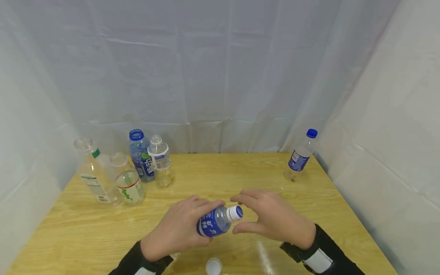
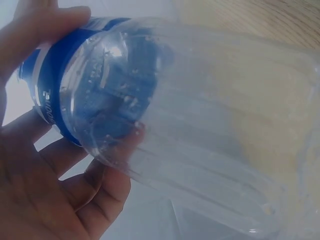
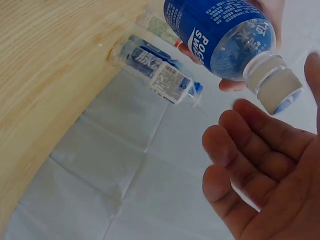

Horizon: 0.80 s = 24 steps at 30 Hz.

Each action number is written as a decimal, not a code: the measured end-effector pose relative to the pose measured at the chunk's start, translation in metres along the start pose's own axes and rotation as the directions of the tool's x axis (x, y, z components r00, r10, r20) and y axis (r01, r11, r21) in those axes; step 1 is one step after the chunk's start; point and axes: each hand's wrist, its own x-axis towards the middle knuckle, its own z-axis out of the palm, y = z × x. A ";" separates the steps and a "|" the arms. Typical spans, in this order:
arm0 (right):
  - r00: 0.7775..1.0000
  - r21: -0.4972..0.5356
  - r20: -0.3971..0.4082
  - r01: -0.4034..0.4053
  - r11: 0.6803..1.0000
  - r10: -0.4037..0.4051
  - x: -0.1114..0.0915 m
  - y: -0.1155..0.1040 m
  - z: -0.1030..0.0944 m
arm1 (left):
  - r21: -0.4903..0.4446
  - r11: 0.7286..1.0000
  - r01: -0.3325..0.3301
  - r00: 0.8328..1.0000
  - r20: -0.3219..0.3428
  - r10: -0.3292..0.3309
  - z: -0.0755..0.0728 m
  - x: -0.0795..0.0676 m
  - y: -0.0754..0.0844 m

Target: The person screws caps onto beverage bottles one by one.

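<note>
My left hand grips a clear plastic bottle with a blue label, tilted so its white cap points right. In the left wrist view, the thumb and fingers curl round the label of the bottle, and its clear body looks empty. My right hand is held just right of the cap, fingers spread and apart from it. The right wrist view shows the cap on the bottle above the loosely bent fingers of that hand. A loose white cap lies on the table below the bottle.
Uncapped bottles stand at the left: a tall clear one, one with a green-and-white label, a blue one and a small clear one. A blue-capped bottle stands at the back right of the wooden table. White sheeting surrounds it.
</note>
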 end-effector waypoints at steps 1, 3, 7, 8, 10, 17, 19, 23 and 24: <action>1.000 0.015 0.000 0.013 1.000 -0.013 -0.001 0.000 -0.002 | -0.001 1.000 0.001 1.000 -0.001 -0.001 0.000 0.000 0.000; 0.999 0.031 -0.004 0.047 0.998 -0.047 -0.003 0.000 -0.005 | -0.006 1.000 0.007 1.000 0.006 -0.007 -0.001 0.001 -0.001; 0.992 0.046 -0.028 0.121 0.992 -0.120 -0.003 -0.001 -0.007 | -0.020 1.000 0.000 1.000 0.014 0.000 -0.002 0.001 -0.001; 0.991 0.042 -0.033 0.129 0.991 -0.128 -0.002 -0.002 -0.007 | -0.024 1.000 -0.003 1.000 0.017 0.003 -0.002 0.002 -0.001; 0.992 0.034 -0.036 0.125 0.992 -0.124 -0.003 -0.003 -0.006 | -0.031 1.000 -0.007 1.000 0.020 0.007 -0.002 0.002 -0.001; 0.999 0.033 0.014 0.031 0.999 -0.031 -0.004 -0.005 -0.002 | -0.030 0.999 -0.021 1.000 0.004 0.021 0.000 0.002 -0.001; 1.000 0.035 0.021 0.015 0.999 -0.016 -0.004 -0.005 -0.001 | -0.027 0.999 -0.033 0.999 -0.011 0.033 0.001 0.002 -0.001; 1.000 0.011 -0.006 0.030 0.999 -0.029 -0.004 -0.006 0.001 | -0.022 0.998 -0.051 0.998 -0.037 0.050 0.001 0.002 -0.002; 0.999 0.001 -0.018 0.038 0.999 -0.038 -0.004 -0.007 0.001 | -0.022 0.998 -0.056 0.998 -0.042 0.055 0.001 0.002 -0.002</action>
